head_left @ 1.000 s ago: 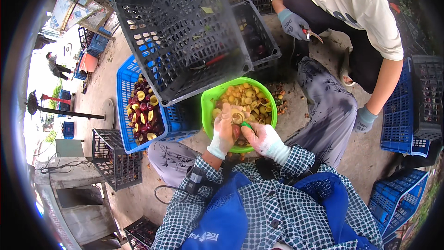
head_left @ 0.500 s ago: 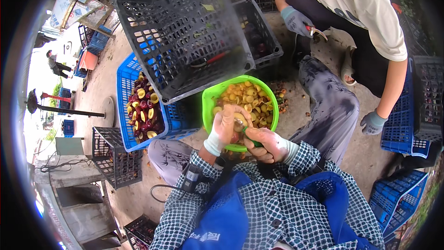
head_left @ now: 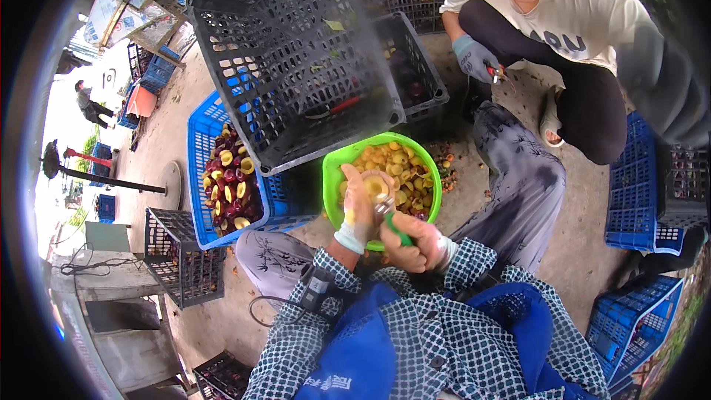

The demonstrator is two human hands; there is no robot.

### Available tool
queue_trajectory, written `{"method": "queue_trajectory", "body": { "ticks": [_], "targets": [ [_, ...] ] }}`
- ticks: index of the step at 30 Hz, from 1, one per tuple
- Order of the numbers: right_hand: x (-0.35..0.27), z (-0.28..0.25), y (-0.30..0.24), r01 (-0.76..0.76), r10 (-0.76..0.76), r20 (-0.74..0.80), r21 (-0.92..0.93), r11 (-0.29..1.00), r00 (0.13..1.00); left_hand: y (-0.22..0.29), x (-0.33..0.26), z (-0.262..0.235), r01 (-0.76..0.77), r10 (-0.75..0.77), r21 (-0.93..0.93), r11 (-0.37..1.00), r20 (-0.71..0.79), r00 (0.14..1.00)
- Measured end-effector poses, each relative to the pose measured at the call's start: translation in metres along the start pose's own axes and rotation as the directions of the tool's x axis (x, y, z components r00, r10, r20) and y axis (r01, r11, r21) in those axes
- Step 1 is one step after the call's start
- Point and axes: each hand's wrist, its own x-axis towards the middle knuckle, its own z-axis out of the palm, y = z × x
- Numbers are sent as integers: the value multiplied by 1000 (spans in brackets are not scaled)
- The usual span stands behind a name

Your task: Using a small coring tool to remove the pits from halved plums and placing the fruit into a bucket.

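Head view: left hand [head_left: 358, 207], partly curled, holds 1 cut fruit [head_left: 375, 187]; right hand [head_left: 415, 241] is wrapped around a green-handled tool [head_left: 398, 230].

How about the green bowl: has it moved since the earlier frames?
No: against the blue fruit crate, the green bowl shows no clear shift any way.

Floor [head_left: 581, 230] pale, hard, gritty-looking. Pole stand [head_left: 111, 177] at nine o'clock; grey bench-like structure [head_left: 126, 341] at eight. Greenery [head_left: 689, 326] at four. Daylight glaring white toward nine-ten.
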Motion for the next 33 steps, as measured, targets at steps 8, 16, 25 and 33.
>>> {"method": "queue_trajectory", "body": {
  "ticks": [8, 16, 25, 33],
  "targets": [
    [5, -18, -24, 196, -243, -517, -144, 970, 821, 1, 3, -16, -92, 152, 349, 933, -148, 977],
    [21, -16, -1, 10, -767, -100, -990, 138, 634, 14, -27, -26, -115, 148, 550, 827, -16, 989],
    [21, -23, 5, 98, -537, -350, -763, 638, 768, -28, -36, -23, 11, 11, 475, 880, -44, 999],
    [25, -32, 2, 87, -528, -531, -645, 759, 663, 38, -72, 1, 33, 56, 462, 887, -177, 983]
  ]
}}
